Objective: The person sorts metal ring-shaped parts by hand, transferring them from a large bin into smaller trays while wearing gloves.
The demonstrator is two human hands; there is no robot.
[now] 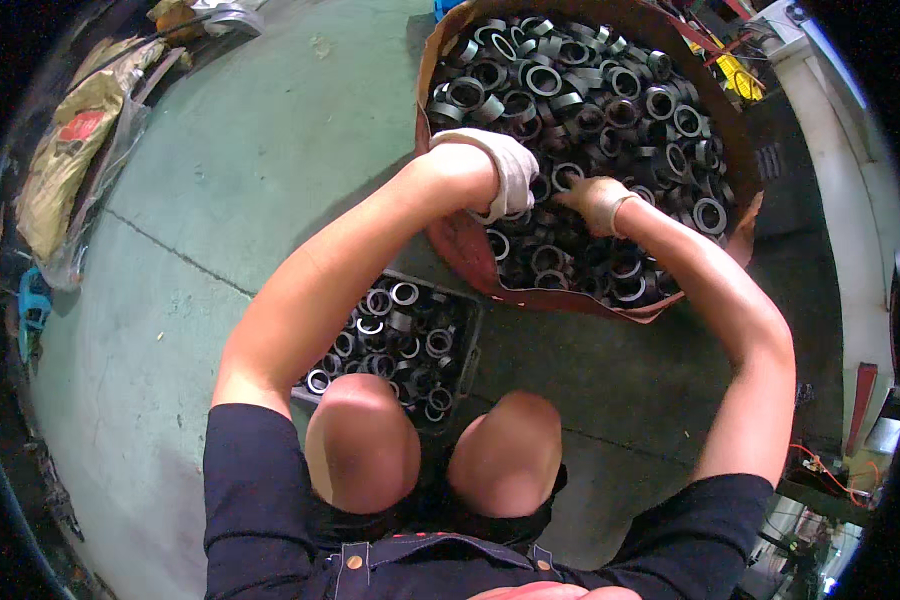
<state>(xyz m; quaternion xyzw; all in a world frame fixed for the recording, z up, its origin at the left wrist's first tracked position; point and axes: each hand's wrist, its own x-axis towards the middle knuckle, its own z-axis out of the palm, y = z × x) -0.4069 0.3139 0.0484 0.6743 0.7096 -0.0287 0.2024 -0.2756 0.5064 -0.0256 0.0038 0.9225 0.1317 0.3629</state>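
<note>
A big round brown bin [450, 235] holds a heap of dark metal rings [610, 100]. Both my hands wear light work gloves and reach into its near side. My left hand [505, 175] is bent down at the wrist among the rings close to the bin's near wall; its fingers are hidden. My right hand [595, 203] rests on the rings a little to the right, fingers curled into the pile. What either hand grips is hidden. Below, between my arms, a dark plastic crate [467, 345] on the floor holds more of the same rings [390, 335].
I squat over a green concrete floor [220, 200], knees just behind the crate. Sacks and plastic bags [70, 160] lie at the far left. A white post [850, 180] and dark machinery stand at the right, with cables at the lower right.
</note>
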